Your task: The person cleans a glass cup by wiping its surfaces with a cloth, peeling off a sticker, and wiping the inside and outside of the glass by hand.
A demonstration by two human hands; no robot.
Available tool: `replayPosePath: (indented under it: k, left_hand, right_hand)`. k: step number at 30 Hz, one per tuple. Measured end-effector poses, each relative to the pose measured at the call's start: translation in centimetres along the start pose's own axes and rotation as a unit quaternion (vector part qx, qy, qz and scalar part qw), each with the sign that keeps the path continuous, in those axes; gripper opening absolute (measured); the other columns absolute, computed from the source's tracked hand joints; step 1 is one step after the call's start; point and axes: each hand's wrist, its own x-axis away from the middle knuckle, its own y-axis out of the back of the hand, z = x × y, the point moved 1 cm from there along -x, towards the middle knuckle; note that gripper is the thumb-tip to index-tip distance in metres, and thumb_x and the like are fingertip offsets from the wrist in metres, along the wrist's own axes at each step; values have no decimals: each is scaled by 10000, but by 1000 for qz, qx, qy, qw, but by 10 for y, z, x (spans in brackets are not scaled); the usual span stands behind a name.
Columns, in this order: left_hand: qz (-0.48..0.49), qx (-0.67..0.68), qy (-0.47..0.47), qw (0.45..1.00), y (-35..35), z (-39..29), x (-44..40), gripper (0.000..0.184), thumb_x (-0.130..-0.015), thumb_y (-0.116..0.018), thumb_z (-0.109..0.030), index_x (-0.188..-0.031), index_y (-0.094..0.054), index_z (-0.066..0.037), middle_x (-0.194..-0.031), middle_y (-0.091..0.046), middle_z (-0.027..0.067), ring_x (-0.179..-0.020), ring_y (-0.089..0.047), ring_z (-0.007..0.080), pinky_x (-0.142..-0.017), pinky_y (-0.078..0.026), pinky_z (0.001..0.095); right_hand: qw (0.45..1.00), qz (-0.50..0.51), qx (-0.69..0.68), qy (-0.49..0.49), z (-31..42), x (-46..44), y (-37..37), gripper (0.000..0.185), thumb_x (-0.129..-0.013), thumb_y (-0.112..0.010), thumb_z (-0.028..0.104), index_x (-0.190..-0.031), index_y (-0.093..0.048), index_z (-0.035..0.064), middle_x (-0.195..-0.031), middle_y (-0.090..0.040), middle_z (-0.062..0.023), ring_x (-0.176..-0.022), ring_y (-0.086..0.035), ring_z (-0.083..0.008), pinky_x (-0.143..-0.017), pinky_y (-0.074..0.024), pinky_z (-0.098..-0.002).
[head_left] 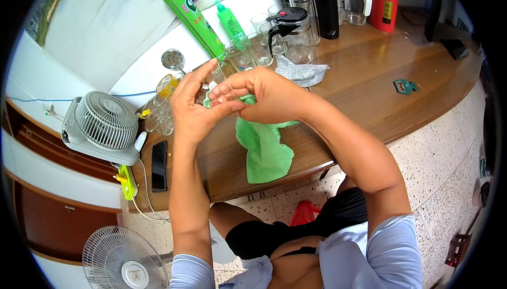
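Note:
Above the table's near edge, my left hand [196, 101] and my right hand [264, 96] meet around a clear drinking glass [226, 73]. The left thumb and fingers curve about the glass from its left side. Bent inward, the right hand has its fingers at the glass, and a bit of green cloth shows among them. From under the right hand the green cloth [268, 154] hangs down over the wooden table. Much of the glass is hidden by the fingers.
Several glasses [261, 51] and a glass pot with a black lid [301, 35] stand behind the hands. A grey cloth [302, 72] lies right of them. On the left are a small fan [105, 120], a phone [159, 166] and a power strip [125, 182].

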Motion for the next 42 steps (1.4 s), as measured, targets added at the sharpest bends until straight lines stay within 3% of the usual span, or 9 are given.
replayPosePath:
  k: [4,7,14,17,24,31,33,37,42]
  left_hand:
    - [14,-68,-75,995,6,2,-1,1004,-556,-1034,-322,-1436,-654,-23,-1188,-690,36,-1110,-657,193,-1015,-522,355]
    - [-17,59,-92,994,-2,17,-4,917,-694,-984,-430,-1465,-639,-72,-1113,-716,42,-938,-666,152,-782,-544,289]
    - [1,452,361,816,-9,3,0,942,-963,-346,-882,-1188,-660,-23,-736,-669,9,-462,-568,89,-342,-385,223]
    - [50,400,367,838,-6,28,4,823,-992,-420,-829,-1085,-651,-44,-658,-637,1,-433,-545,76,-333,-378,201]
    - [-46,331,244,910,-13,12,1,497,-1063,-616,-532,-1148,-623,-43,-794,-684,26,-615,-632,58,-431,-446,188]
    - [-122,-13,-124,985,-9,28,-3,461,-1080,-615,-436,-1273,-633,-18,-1054,-707,74,-832,-665,113,-630,-498,249]
    - [-102,-1,-56,993,-10,15,2,506,-1113,-533,-475,-1261,-649,-5,-1173,-698,81,-1004,-662,147,-857,-550,317]
    - [-11,407,241,881,-12,0,1,783,-1058,-422,-722,-1256,-646,1,-903,-716,75,-622,-661,133,-425,-470,242]
    - [37,392,349,851,-3,5,-1,764,-1053,-436,-728,-1177,-647,-4,-710,-666,38,-419,-555,113,-329,-398,229]
  right_hand:
    - [994,15,62,89,-4,-1,-2,478,-843,-654,-97,-1305,-724,2,-1207,-789,-133,-1140,-749,-236,-951,-587,-335]
    - [986,-19,149,69,0,3,-8,505,-821,-660,-106,-1309,-716,10,-1216,-772,-151,-1153,-742,-286,-973,-583,-330]
    - [882,-86,356,297,-11,1,-21,474,-782,-668,-109,-1237,-695,23,-1121,-724,-155,-1149,-686,-359,-941,-585,-423]
    - [906,-51,362,213,-8,2,-23,550,-772,-669,-122,-1305,-665,17,-1172,-715,-161,-1160,-682,-350,-944,-591,-420]
    - [992,-29,109,52,5,1,-26,608,-826,-637,-164,-1410,-629,4,-1242,-744,-139,-1119,-725,-219,-956,-578,-316]
    - [973,-31,-225,-36,-5,-2,-20,543,-910,-637,-141,-1419,-656,46,-1321,-741,-83,-1216,-682,-137,-1008,-568,-314]
    - [996,-49,-78,14,-6,-1,-20,536,-869,-656,-149,-1373,-675,32,-1329,-732,-88,-1255,-675,-175,-1015,-574,-322]
    - [903,0,372,215,4,1,-14,530,-765,-700,-137,-1269,-698,24,-1285,-729,-98,-1293,-661,-277,-1023,-586,-358]
    - [912,-39,335,234,-6,1,-21,483,-738,-687,-123,-1204,-684,5,-1237,-719,-132,-1233,-668,-340,-957,-590,-401]
